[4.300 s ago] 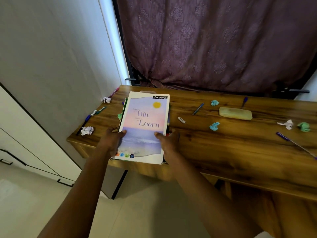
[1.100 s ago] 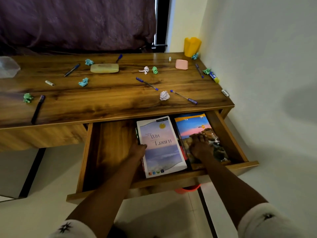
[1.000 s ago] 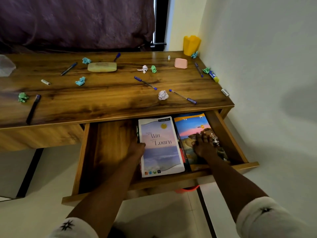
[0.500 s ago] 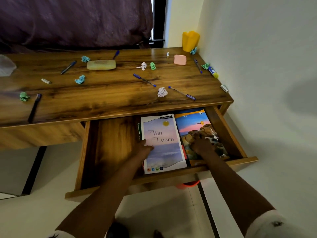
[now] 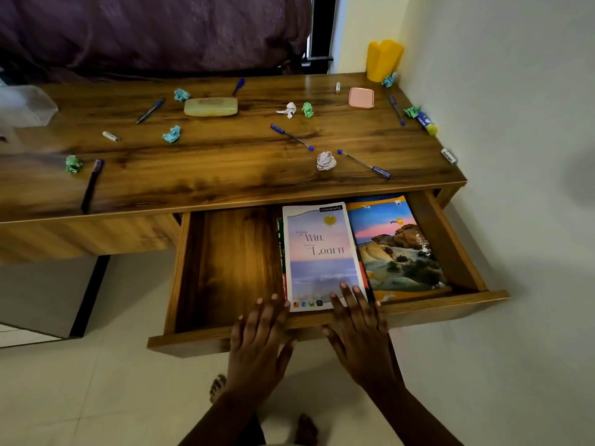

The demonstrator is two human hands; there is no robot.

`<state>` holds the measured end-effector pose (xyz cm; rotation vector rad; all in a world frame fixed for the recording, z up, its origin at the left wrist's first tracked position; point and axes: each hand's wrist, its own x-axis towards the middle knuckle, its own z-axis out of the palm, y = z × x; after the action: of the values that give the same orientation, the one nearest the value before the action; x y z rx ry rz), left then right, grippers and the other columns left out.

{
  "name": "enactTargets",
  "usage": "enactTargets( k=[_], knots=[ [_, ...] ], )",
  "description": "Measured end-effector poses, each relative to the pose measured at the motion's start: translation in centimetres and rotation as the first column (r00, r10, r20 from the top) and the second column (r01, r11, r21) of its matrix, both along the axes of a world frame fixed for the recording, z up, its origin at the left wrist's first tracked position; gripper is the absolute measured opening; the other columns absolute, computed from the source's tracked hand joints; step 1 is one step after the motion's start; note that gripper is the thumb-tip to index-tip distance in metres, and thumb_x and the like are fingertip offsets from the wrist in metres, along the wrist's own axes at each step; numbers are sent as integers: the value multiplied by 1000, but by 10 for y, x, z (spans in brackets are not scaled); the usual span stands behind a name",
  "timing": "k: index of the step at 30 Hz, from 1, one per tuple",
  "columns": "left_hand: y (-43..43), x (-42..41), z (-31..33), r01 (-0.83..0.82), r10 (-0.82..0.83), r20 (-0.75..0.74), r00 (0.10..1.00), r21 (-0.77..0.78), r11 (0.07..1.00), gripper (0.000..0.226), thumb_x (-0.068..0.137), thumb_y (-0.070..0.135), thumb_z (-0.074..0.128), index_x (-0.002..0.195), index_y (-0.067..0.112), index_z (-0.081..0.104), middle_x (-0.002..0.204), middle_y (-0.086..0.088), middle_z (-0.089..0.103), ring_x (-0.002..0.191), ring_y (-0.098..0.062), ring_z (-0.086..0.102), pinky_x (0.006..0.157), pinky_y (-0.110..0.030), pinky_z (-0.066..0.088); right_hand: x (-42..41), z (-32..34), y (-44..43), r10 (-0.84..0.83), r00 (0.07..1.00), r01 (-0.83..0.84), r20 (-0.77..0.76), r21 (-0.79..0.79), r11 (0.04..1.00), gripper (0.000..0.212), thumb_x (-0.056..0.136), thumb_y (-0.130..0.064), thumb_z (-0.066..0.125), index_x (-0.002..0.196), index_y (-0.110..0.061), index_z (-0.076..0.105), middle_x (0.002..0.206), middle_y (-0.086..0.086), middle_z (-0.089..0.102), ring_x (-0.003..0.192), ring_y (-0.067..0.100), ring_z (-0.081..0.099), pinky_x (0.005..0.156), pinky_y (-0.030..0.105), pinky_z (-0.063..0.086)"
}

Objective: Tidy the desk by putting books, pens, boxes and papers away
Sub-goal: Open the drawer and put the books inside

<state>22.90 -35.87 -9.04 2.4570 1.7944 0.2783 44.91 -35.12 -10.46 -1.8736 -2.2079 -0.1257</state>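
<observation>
The desk drawer [image 5: 225, 339] stands pulled out. Inside it lie two stacks of books: a "Win Learn" notebook [image 5: 320, 252] on top of one, a landscape-cover book [image 5: 394, 249] to its right. My left hand [image 5: 257, 346] and my right hand [image 5: 360, 333] rest flat over the drawer's front edge, fingers spread, holding nothing. The right fingertips overlap the notebook's near corner. On the desk top [image 5: 209, 162] lie several blue pens [image 5: 291, 136], crumpled paper balls [image 5: 325, 160], a pale yellow box [image 5: 211, 106] and a pink box [image 5: 361, 97].
A yellow pen holder [image 5: 383, 59] stands at the desk's back right corner against the wall. A clear plastic container [image 5: 25, 104] sits at the far left. A glue stick [image 5: 427, 123] lies by the wall. Purple curtain behind; tiled floor and my feet below.
Both hands have drawn back out of the drawer, off the books, to its front edge. Earlier I carried the notebook stack from the desk top into the drawer.
</observation>
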Motion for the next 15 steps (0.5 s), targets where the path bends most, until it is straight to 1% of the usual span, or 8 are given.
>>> enactTargets(
  k=[2,4,6,8,10,11,13,15],
  knots=[
    [9,2,-3,-3,3,4,1000,43,999,63,91,53,37,146,22,33,151,-6,34,139,-25,31,105,-44,26,-1,0,8,9,999,-9,37,4,1000,64,90,-55,40,145,-22,37,153,6,29,142,27,24,113,50,13],
    [22,2,-6,-5,3,23,1000,85,996,64,90,51,43,146,22,33,152,-7,34,139,-25,30,105,-45,28,-1,0,21,10,998,-11,63,8,1000,65,90,-55,39,146,-22,34,154,7,26,142,28,23,111,51,18],
    [38,1,-7,-7,4,32,999,105,994,64,90,49,45,146,21,34,153,-7,32,140,-26,30,106,-45,28,-2,1,40,-6,998,5,62,4,1000,67,90,-55,41,148,-23,29,155,8,24,142,29,23,110,53,20],
    [59,0,-5,0,-2,19,1000,106,994,62,91,48,43,146,19,36,154,-8,30,141,-27,29,108,-45,25,-6,5,59,-14,999,14,43,-7,1000,69,90,-55,43,149,-23,26,157,7,20,144,28,18,112,52,15],
    [81,-1,-2,6,-5,-11,1000,99,995,63,91,48,42,146,17,37,153,-10,31,140,-28,29,109,-46,24,-8,9,80,-7,1000,7,29,2,1000,69,91,-54,42,149,-22,25,157,7,16,146,26,9,113,51,7],
    [93,-2,0,5,-3,-31,1000,95,995,64,90,48,41,146,17,36,153,-11,31,140,-29,29,109,-47,24,-9,11,92,-6,1000,6,30,9,1000,69,90,-52,42,149,-21,24,157,7,15,146,25,4,113,50,5],
    [117,-3,4,3,3,-71,997,90,996,67,88,48,40,147,17,33,154,-10,29,141,-29,27,109,-50,26,-9,17,116,-2,999,3,37,-22,1000,74,87,-48,50,149,-20,21,157,8,15,146,25,1,113,53,9],
    [141,-5,10,8,2,-104,995,100,995,71,86,48,40,149,18,28,156,-10,22,143,-29,21,111,-53,21,-8,21,142,16,998,-10,61,-90,996,84,82,-43,61,150,-20,16,157,10,14,145,29,5,110,56,10]
  ],
)
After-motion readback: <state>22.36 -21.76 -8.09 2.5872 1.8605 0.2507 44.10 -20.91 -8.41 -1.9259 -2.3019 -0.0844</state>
